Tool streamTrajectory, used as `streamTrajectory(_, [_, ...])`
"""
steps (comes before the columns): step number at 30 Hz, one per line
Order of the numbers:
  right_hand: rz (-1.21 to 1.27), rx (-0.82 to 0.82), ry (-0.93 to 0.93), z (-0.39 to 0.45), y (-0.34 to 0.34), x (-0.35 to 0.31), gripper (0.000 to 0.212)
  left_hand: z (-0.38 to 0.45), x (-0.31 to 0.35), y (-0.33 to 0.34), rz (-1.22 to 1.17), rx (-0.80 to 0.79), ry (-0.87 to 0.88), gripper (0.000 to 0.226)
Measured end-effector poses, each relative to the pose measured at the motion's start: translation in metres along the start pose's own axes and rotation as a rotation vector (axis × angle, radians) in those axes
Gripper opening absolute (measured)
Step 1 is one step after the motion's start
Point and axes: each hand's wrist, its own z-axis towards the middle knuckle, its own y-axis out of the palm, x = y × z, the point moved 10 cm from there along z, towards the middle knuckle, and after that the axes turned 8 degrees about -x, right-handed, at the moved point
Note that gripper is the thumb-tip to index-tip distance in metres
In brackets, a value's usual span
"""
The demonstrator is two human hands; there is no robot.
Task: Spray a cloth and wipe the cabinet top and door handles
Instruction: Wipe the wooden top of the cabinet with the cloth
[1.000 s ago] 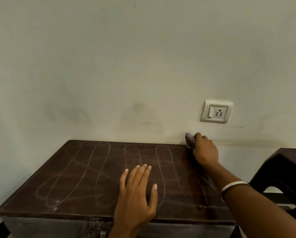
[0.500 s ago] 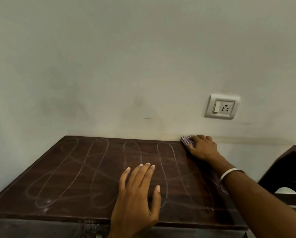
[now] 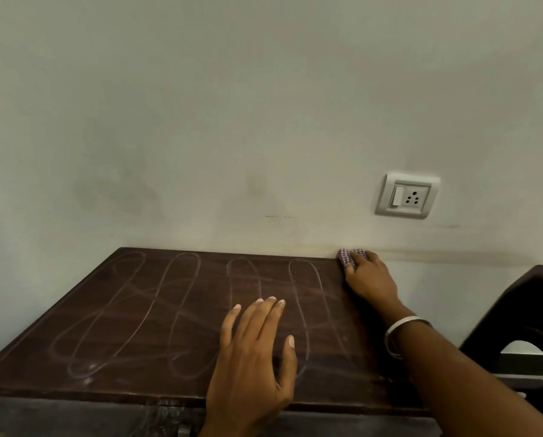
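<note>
The dark brown cabinet top point(image 3: 137, 310) fills the lower half of the view and carries looping pale wipe streaks. My right hand point(image 3: 369, 279) presses a small checked cloth point(image 3: 347, 258) onto the top's far right corner, against the wall. My left hand point(image 3: 254, 351) lies flat on the top near the front edge, fingers spread, holding nothing. The door handles and any spray bottle are out of view.
A pale wall rises directly behind the cabinet, with a white switch-and-socket plate point(image 3: 407, 196) above the right corner. A dark plastic stool point(image 3: 528, 313) stands just right of the cabinet. A metal bangle point(image 3: 402, 332) circles my right wrist.
The cloth was lifted off the corner a second ago and is now pressed flat on the top at the wall. My left hand stayed in place; the view shifted slightly.
</note>
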Motion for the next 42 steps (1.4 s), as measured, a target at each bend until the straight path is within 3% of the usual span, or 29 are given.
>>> streamTrajectory(12, [-0.075,-0.035,-0.121,-0.023,0.013,-0.031,0.053,-0.001,-0.003,0.001,0.018,0.013,-0.017,0.052])
streamTrajectory(20, [-0.045,0.025,0.040,-0.033,-0.006,0.007,0.054,-0.001,-0.004,0.002,0.036,0.018,-0.036,0.052])
streamTrajectory(29, [-0.052,-0.028,-0.080,-0.061,0.012,-0.035,0.054,-0.002,-0.004,0.000,0.049,0.019,-0.041,0.053])
streamTrajectory(36, [-0.058,0.014,0.004,-0.063,-0.003,-0.005,0.055,-0.002,-0.003,0.002,0.059,0.011,-0.038,0.053])
streamTrajectory(42, [-0.067,-0.001,-0.017,-0.075,0.005,-0.022,0.054,-0.002,-0.002,0.001,0.084,0.014,-0.030,0.053])
